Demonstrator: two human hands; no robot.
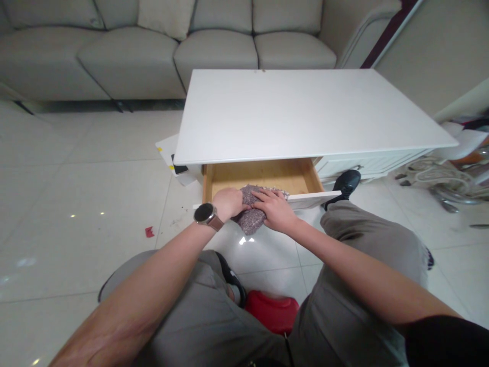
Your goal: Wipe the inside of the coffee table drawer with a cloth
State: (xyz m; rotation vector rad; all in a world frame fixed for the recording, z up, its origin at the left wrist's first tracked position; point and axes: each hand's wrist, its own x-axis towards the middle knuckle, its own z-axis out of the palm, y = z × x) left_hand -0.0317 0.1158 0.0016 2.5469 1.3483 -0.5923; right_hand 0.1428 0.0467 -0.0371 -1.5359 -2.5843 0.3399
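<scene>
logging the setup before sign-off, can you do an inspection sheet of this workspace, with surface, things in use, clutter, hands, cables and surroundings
Surface: white table, small brownish marks at its far edge
Things in use: speckled cloth at the front of an open drawer
Clutter: red scrap on the tiled floor; papers at left
Hands: left hand and right hand both touch the cloth; grip partly hidden
Cables: pale coils at right; cord or hose, cannot tell
Surroundings: sofa behind; red object in the foreground
</scene>
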